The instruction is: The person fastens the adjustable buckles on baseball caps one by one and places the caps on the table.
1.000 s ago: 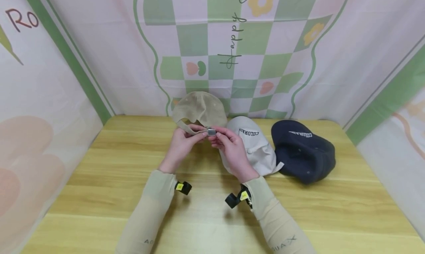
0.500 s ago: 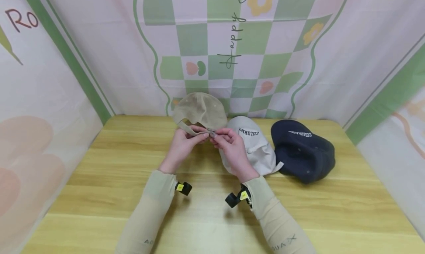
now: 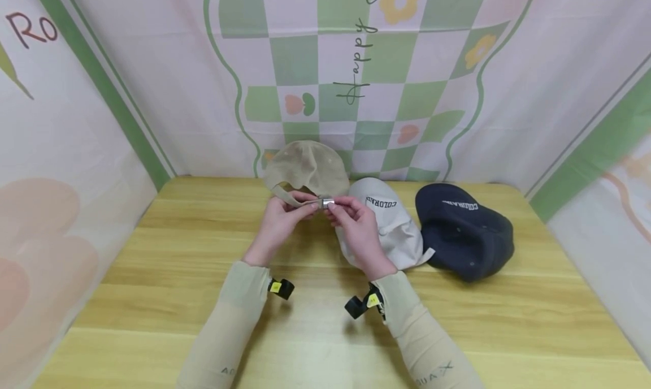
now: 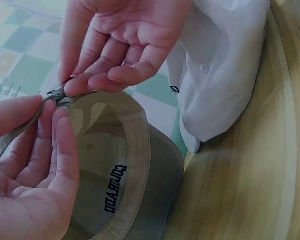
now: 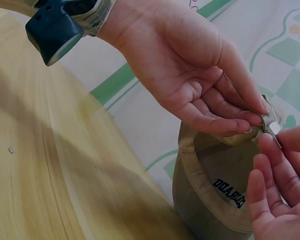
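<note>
A khaki baseball cap [image 3: 307, 165] stands at the back of the table, its rear opening towards me. My left hand [image 3: 277, 222] pinches the cap's back strap [image 3: 285, 195] between thumb and fingers. At the strap's metal buckle [image 3: 327, 203], my right hand [image 3: 358, 228] pinches with thumb and forefinger. The right wrist view shows both hands meeting at the buckle [image 5: 273, 128], with the cap's inside [image 5: 220, 175] below them. In the left wrist view dark lettering [image 4: 116, 189] shows inside the cap. How the strap runs through the buckle is partly hidden by fingers.
A light grey cap [image 3: 394, 230] lies right beside my right hand, its strap end sticking out. Further right is a navy cap [image 3: 465, 236]. Behind the wooden table [image 3: 168, 253] hangs a checked curtain [image 3: 386, 95]. Each wrist wears a black camera [image 3: 357, 306].
The metal buckle tipped edge-on half a second ago and now shows its shiny face again, slightly further right. Both hands stay in nearly the same place, and the other caps have not moved.
</note>
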### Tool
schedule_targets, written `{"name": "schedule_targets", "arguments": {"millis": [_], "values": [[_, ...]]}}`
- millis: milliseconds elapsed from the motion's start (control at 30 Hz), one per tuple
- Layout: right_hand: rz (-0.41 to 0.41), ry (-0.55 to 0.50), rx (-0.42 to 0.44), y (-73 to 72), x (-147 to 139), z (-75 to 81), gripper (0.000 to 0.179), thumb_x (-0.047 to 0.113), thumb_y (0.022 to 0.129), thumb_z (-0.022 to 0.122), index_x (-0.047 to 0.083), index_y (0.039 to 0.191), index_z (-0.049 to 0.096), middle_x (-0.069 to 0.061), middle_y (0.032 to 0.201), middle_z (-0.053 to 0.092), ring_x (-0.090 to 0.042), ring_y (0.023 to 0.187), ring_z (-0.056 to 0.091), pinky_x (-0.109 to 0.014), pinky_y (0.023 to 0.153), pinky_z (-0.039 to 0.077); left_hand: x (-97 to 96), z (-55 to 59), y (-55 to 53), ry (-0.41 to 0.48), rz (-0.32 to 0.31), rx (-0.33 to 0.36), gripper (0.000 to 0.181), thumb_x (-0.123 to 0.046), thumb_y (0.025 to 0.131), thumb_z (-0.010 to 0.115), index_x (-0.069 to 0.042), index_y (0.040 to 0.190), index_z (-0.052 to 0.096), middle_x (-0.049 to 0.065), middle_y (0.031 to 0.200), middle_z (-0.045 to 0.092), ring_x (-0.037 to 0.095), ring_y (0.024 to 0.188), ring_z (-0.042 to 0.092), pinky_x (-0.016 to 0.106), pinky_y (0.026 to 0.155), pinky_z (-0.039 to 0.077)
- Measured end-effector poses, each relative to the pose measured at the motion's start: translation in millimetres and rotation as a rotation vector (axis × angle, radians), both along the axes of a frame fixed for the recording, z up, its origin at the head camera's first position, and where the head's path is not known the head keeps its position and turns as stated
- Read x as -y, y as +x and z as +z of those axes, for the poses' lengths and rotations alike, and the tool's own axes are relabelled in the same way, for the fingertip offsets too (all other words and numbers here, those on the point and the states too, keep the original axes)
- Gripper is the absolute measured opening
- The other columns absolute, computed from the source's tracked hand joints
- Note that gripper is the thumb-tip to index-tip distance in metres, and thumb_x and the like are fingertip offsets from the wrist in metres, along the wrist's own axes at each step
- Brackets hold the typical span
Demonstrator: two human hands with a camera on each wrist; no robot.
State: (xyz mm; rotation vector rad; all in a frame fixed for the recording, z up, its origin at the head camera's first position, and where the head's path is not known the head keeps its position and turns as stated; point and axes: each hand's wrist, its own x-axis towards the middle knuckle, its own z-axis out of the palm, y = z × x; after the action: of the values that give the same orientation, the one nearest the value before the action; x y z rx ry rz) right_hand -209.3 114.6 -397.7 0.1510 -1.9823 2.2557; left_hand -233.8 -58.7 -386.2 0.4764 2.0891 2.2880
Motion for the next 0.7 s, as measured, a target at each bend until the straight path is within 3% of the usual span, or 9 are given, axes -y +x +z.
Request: {"name": "schedule_targets", "arguments": {"millis": [200,467,700], "values": [[0.023,-0.029,-0.012,-1.7,-0.2,-0.6,0.023,0.001,0.101,0.063,-0.005,0.123,0.065,-0.011,0.096,0.073,-0.032,0.093,0.069,-0.028,0.077,0.058,0.4,0.8,0.8,0.014,-0.010,0.025,0.019,-0.002,0.095,0.072,0.009,0.110,0.069,0.013,0.099,0.072,0.018,0.086,0.070,0.035,0.085,0.059],[0.029,-0.083,0.008,-1.7,-1.4,-0.6,0.024,0.001,0.102,0.061,-0.006,0.124,0.063,-0.010,0.095,0.073,-0.017,0.086,0.069,-0.028,0.077,0.058,1.2,0.5,0.6,0.097,-0.048,0.067,0.016,-0.001,0.098,0.068,0.009,0.109,0.066,0.016,0.100,0.070,0.020,0.087,0.070,0.035,0.086,0.058],[0.036,-0.096,-0.002,-1.4,-0.8,-0.4,0.023,0.001,0.102,0.061,-0.007,0.123,0.063,-0.011,0.094,0.074,-0.018,0.087,0.071,-0.028,0.077,0.058,-1.6,0.7,1.1,0.041,0.060,0.009,0.014,0.002,0.094,0.072,0.009,0.104,0.068,0.014,0.098,0.072,0.032,0.088,0.071,0.038,0.083,0.060]]}}
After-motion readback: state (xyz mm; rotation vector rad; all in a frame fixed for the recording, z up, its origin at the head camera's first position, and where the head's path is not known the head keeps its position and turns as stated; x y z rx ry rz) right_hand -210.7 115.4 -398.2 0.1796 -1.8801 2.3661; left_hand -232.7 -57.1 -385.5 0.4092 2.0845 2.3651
